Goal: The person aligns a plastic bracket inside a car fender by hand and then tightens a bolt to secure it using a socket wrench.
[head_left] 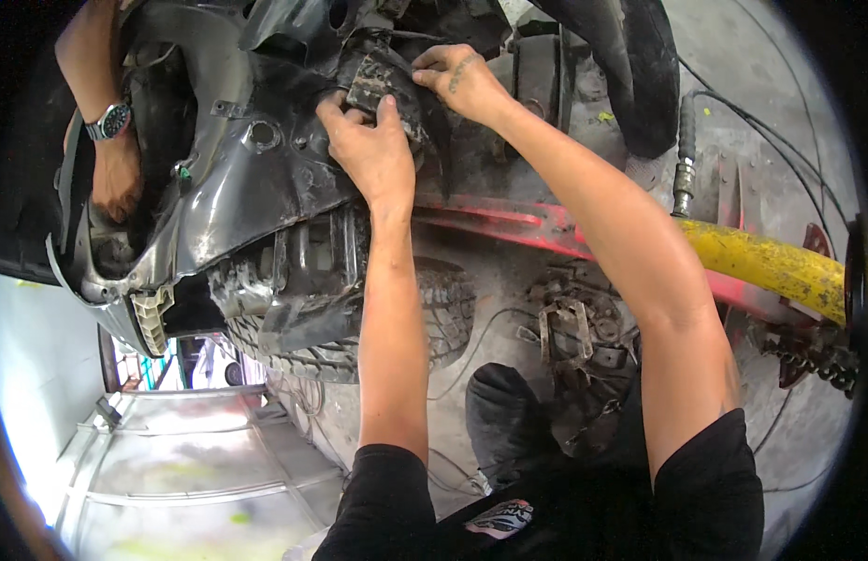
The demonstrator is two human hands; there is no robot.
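Only got the head view on my feed, so here goes. My left hand (373, 154) is up at 11 o'clock, thumb on one side and fingers on the other, gripping the grimy dark piece (368, 82) a bit above, between 11 and 12. Coming at it from 6 o'clock probably lets me steady it and leaves the top free. My right hand (464, 86) sits at 12, fingers bunched by the upper edge of a dark flap (432, 120); can't tell if they're closed on anything. I guess it's in from the side so the hands don't block each other.

A co-worker's hand (117, 178) reaches into the black body panel (233, 192) between 9 and 10, well apart from mine. Red beam (518, 220) at 2, yellow tube (766, 262) at 3, tire (326, 363) between 7 and 8.
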